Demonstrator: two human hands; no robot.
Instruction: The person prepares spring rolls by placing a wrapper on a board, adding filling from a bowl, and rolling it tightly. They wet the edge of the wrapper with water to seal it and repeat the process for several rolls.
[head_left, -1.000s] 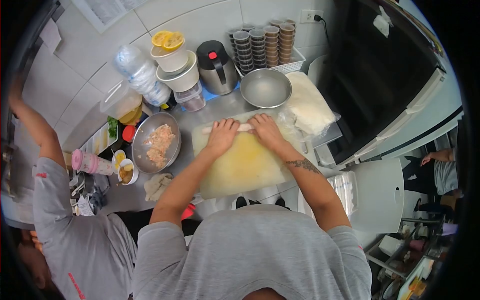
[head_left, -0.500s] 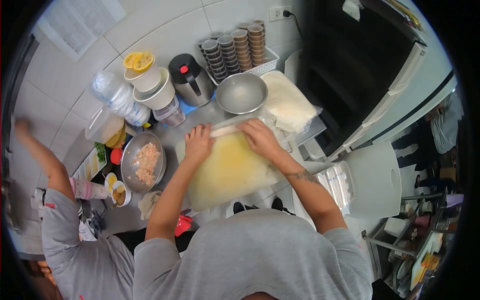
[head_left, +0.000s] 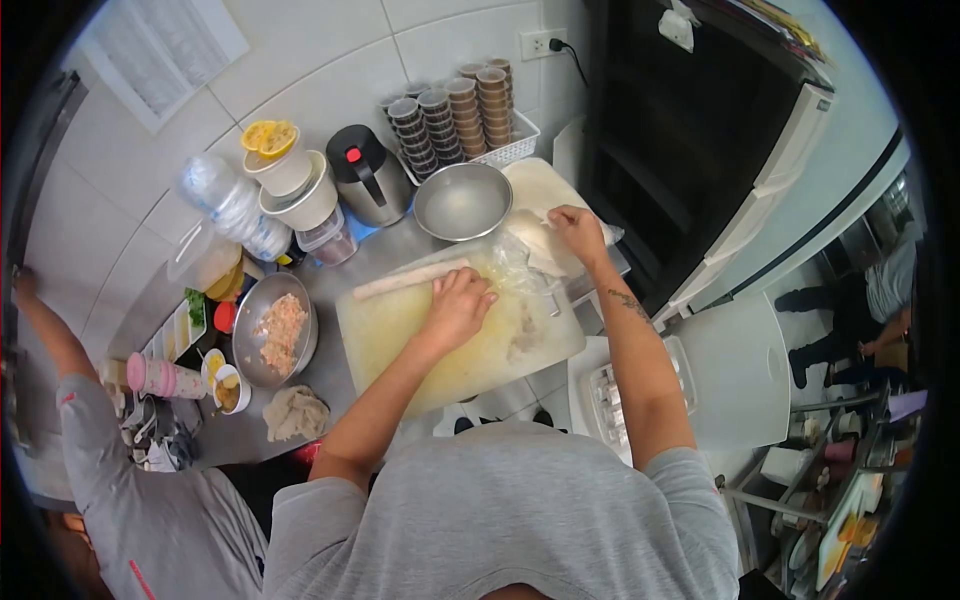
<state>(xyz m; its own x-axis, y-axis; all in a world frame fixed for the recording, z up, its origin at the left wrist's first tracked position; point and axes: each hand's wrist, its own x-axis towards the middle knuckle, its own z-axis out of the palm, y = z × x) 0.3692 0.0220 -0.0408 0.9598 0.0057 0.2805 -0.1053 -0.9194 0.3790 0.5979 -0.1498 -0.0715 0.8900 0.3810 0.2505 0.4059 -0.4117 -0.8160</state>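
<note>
The person wears a heathered grey T-shirt (head_left: pixel 500 510) with short, loose sleeves, a rounded neckline and a small reddish mark by the right sleeve. A dark, patterned tattoo (head_left: pixel 625 300) crosses the right forearm (head_left: pixel 635 345). The shoes (head_left: pixel 463 425) are black.

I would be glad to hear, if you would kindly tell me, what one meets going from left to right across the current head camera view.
Pink-and-white patterned tumbler, round steel bowl of pinkish-orange mixture, black-and-steel jug, bare left hand, bare right hand, large whitish plastic panel.
</note>
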